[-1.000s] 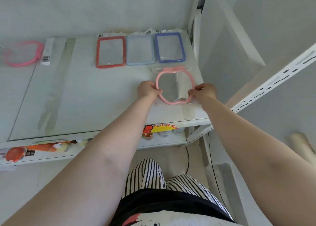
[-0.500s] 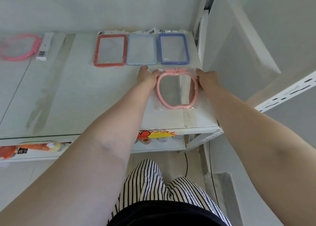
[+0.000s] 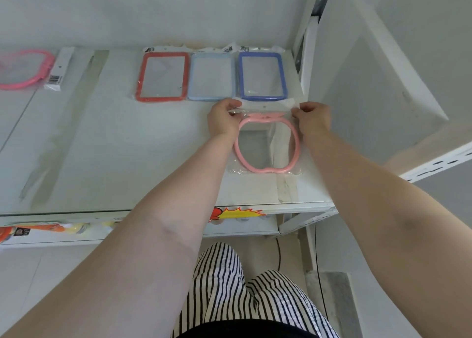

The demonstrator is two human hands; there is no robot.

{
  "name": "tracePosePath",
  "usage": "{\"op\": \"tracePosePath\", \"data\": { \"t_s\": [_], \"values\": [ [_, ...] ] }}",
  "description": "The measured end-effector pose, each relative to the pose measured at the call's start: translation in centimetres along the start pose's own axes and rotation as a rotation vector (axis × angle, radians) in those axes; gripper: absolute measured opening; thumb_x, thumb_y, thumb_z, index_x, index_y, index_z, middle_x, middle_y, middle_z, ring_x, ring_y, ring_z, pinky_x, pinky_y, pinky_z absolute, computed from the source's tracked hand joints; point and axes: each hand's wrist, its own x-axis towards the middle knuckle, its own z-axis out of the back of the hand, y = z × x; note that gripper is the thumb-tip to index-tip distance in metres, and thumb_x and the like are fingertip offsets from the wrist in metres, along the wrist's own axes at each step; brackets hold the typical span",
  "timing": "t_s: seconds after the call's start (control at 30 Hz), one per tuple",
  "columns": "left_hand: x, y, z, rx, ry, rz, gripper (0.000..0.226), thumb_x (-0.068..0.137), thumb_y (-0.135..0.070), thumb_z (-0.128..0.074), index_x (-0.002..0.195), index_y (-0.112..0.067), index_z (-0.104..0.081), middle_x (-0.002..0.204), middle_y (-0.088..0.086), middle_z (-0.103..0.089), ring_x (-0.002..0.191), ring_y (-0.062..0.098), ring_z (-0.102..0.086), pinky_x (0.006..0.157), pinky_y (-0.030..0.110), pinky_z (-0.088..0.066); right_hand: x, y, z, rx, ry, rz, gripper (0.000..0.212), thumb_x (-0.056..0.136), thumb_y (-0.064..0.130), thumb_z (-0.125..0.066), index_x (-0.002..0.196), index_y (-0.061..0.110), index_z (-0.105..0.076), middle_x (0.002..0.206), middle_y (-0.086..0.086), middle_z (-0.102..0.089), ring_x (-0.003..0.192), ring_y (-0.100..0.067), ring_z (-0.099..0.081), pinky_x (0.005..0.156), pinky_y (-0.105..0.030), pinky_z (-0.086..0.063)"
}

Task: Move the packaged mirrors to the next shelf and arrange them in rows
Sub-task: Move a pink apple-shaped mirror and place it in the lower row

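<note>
Striped trousers (image 3: 229,286) at 6 o'clock, both forearms reaching up-frame over white shelf (image 3: 115,158). Front shelf lip crossing mid-frame, yellow-red burst sticker (image 3: 237,213) on it at center; lower tier beneath with orange-yellow packs (image 3: 43,229) at 8 o'clock. Right shelf corner at 3 o'clock, slotted upright rail (image 3: 439,164) beyond it, floor gap below. Pink apple-shaped mirror (image 3: 267,143) in clear bag, flat on shelf near right edge, just past center. Left hand (image 3: 223,120) pinching bag's top-left corner, fingers curled tight on plastic. Right hand (image 3: 313,119) pinching top-right corner, same clamp. Bag's top flap touching or just short of blue mirror (image 3: 263,76), cannot tell which. Back row at 12 o'clock: red mirror (image 3: 162,76), pale blue mirror (image 3: 211,76), blue one, side by side, packages touching, against back wall. Wide bare shelf stretch at 9–10 o'clock, tape strip (image 3: 63,123) running diagonally. Second pink mirror (image 3: 24,69) at far 10 o'clock, white barcode box (image 3: 59,69) just beside it. White walls all round.
</note>
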Motion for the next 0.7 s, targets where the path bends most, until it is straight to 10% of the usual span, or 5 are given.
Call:
{"op": "tracePosePath", "data": {
  "t_s": [0.27, 0.4, 0.7],
  "values": [
    [-0.7, 0.8, 3.2, 0.216, 0.102, -0.153, 0.047, 0.073, -0.023, -0.079, 0.118, -0.016, -0.065, 0.115, 0.003, -0.058, 0.077, 0.013, -0.055, 0.075, 0.016, -0.044, -3.3, -2.1, 0.9, -0.057, 0.006, 0.052, 0.054, 0.067, 0.047, -0.077, 0.113, 0.022, -0.062, 0.094, 0.004, -0.067, 0.088, -0.018, -0.068, 0.088, -0.032, -0.054],
    [-1.7, 1.1, 4.0, 0.243, 0.239, -0.173, 0.063, 0.077, -0.015, -0.077, 0.135, -0.019, -0.052, 0.108, 0.003, -0.045, 0.062, 0.001, -0.051, 0.060, 0.008, -0.044, -4.8, -2.8, 1.1, -0.215, 0.053, 0.103, 0.060, 0.078, 0.035, -0.075, 0.132, 0.020, -0.053, 0.110, -0.002, -0.060, 0.092, -0.016, -0.059, 0.088, -0.024, -0.045],
    [-1.3, 0.3, 2.8, 0.313, 0.289, -0.198, 0.062, 0.081, -0.014, -0.072, 0.138, -0.014, -0.048, 0.107, 0.003, -0.043, 0.084, 0.016, -0.054, 0.078, 0.013, -0.041, -4.1, -1.7, 0.9, -0.195, 0.048, 0.071, 0.060, 0.082, 0.029, -0.072, 0.136, 0.018, -0.050, 0.119, -0.004, -0.064, 0.096, -0.018, -0.062, 0.086, -0.024, -0.045]
  ]
}}
